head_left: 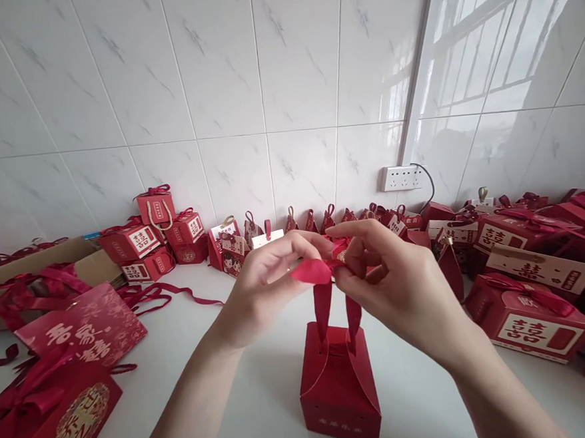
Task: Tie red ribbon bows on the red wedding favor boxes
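Note:
A small red gift box [341, 396] with gold lettering stands upright on the white table in front of me. Two strands of red ribbon [323, 310] rise from its top to my hands. Above the box, my left hand [271, 280] is closed, with a loop of the ribbon at its fingertips. Close beside it, my right hand [391, 272] pinches the ribbon where the strands meet. The fingers partly hide that meeting point, so I cannot tell whether it is knotted.
Red boxes [144, 243] are stacked at the left, near loose ribbons [172, 294] and a larger bowed box [70, 414]. Many red boxes [534, 315] crowd the right side. A row of small boxes [229, 247] lines the tiled wall, below a power strip [404, 178].

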The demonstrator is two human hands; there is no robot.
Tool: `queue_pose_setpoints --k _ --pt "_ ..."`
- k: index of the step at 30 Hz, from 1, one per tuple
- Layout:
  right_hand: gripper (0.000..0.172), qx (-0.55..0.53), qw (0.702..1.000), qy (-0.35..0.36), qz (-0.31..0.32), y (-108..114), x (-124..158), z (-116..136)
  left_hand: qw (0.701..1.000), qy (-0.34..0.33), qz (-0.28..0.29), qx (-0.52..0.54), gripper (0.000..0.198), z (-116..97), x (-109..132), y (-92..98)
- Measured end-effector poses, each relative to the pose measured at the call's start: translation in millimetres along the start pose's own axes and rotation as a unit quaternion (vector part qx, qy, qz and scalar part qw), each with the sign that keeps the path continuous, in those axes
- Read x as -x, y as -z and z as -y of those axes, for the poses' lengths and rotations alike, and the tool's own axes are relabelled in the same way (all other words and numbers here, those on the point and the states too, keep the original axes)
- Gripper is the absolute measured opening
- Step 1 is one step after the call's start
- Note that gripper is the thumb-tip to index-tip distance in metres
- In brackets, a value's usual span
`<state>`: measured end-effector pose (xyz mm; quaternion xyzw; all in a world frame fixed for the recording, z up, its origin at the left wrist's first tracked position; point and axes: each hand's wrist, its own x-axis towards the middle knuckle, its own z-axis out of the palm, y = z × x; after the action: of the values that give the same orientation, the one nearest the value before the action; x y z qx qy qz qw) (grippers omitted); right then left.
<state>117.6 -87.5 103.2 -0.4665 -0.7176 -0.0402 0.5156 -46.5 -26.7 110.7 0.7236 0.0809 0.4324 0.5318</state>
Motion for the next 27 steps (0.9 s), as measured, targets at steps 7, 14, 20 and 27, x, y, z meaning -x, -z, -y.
queue_pose_setpoints --k 7,14,20,27 --pt "0.03 0.146 0.984 0.081 -0.066 -7 0 -1 1.0 0.016 0.005 -0.012 0.013 3 -1 -0.2" --pt "0.022 0.24 0.959 0.134 -0.06 -8 -1 -5 0.999 0.039 0.018 -0.009 0.014 4 -2 -0.7" --pt "0.015 0.288 0.947 0.132 -0.056 -5 -1 -5 0.998 0.049 0.034 0.03 0.012 6 -3 -1.0" --pt "0.019 0.037 0.998 -0.004 0.053 9 -4 1 0.992 0.054 0.042 0.109 0.013 4 -5 -1.9"
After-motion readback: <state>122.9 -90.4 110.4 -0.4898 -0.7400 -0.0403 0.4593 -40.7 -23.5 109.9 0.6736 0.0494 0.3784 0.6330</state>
